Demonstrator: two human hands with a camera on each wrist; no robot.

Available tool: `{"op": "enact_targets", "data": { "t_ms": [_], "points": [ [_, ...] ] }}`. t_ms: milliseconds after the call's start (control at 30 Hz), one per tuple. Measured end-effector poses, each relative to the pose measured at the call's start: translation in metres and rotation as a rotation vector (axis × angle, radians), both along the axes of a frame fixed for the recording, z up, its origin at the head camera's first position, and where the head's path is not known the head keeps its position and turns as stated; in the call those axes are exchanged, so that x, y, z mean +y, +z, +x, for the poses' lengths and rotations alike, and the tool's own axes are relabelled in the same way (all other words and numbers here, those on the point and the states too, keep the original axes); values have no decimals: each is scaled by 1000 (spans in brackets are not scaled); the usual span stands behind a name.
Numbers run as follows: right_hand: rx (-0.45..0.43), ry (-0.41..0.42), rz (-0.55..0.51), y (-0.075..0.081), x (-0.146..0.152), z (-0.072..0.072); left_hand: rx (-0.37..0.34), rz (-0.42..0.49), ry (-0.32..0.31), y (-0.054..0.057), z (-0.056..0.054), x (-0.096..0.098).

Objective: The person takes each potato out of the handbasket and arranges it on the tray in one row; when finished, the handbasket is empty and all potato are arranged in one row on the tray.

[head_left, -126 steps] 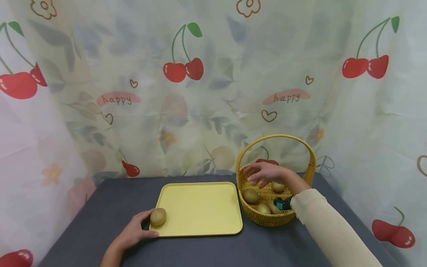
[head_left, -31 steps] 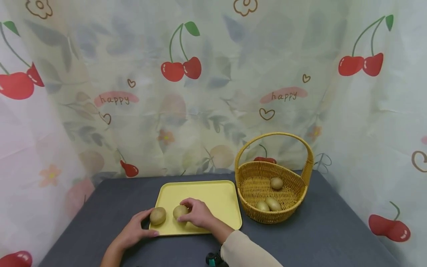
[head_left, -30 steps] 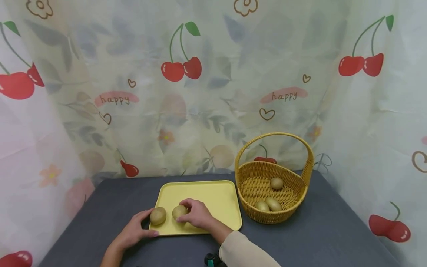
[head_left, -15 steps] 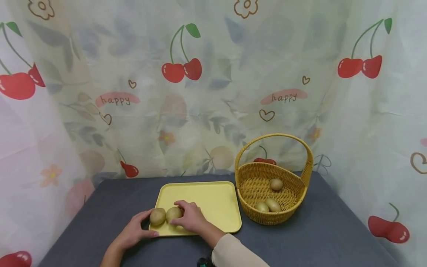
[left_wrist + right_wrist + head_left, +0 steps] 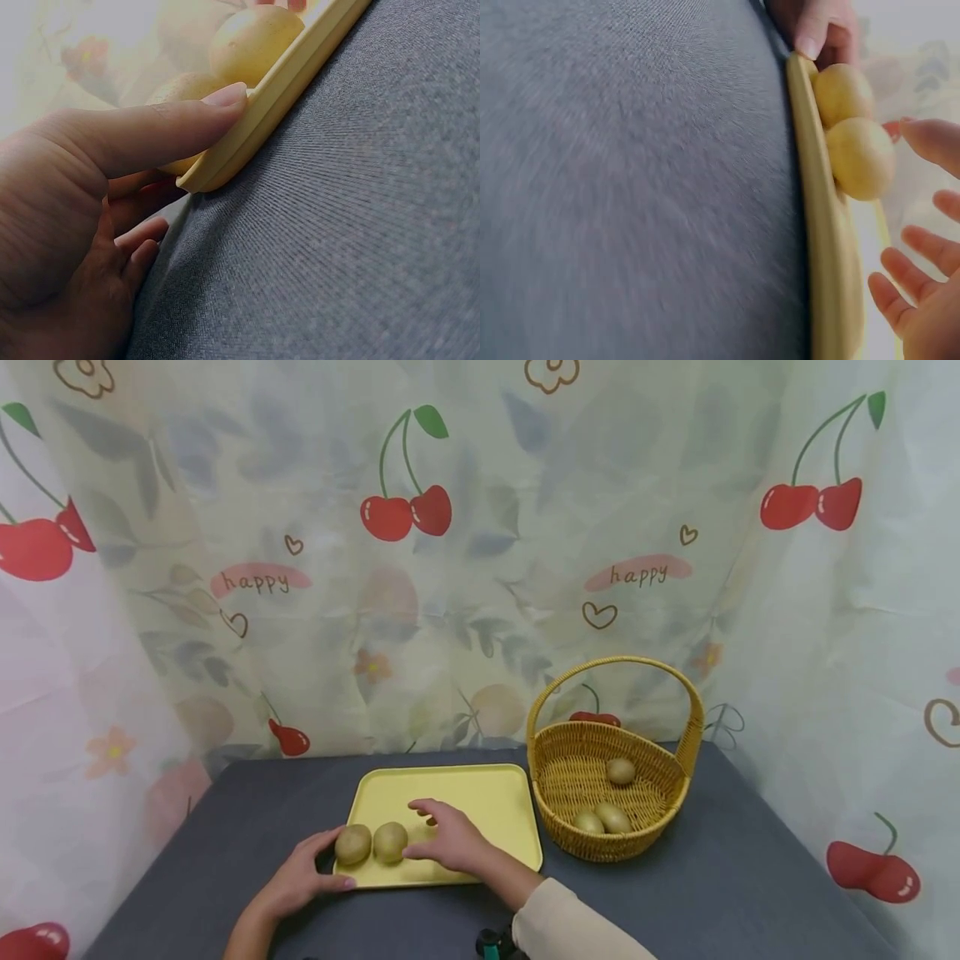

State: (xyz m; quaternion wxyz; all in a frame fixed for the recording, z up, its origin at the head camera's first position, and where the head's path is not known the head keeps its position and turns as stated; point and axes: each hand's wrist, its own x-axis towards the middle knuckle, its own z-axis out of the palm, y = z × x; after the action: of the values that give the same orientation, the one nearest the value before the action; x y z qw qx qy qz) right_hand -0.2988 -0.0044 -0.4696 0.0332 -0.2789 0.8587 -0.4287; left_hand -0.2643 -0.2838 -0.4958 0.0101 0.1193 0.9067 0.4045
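Two round, brownish-yellow potatoes sit side by side at the left front of a yellow tray: the left potato and the right potato. My left hand holds the tray's near left corner; in the left wrist view its thumb lies on the rim and the other fingers are partly hidden behind. Just right of the second potato, my right hand hovers over the tray, its spread fingers holding nothing. The right wrist view shows those fingers apart from the potato.
A wicker basket with a tall handle stands right of the tray. In it lie a single potato at the back and a pair of potatoes at the front. A patterned curtain hangs behind the dark cloth-covered table.
My right hand brought a potato from the basket to the tray, slid it left beside the first, then let go and drew back right. My left hand stays at the corner.
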Motion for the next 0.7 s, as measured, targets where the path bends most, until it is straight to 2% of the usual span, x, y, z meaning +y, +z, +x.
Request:
{"op": "enact_targets", "data": {
  "t_ms": [133, 367, 567, 700],
  "points": [
    [-3, 58, 16, 17, 19, 0, 10, 2, -9, 0, -2, -1],
    [-28, 214, 52, 57, 62, -5, 24, 8, -22, -1, -3, -1],
    [-97, 331, 98, 91, 103, -10, 24, 10, -28, -1, -3, -1],
    [-156, 350, 109, 108, 132, -17, 28, 14, -36, -1, -2, -1]
  ]
}}
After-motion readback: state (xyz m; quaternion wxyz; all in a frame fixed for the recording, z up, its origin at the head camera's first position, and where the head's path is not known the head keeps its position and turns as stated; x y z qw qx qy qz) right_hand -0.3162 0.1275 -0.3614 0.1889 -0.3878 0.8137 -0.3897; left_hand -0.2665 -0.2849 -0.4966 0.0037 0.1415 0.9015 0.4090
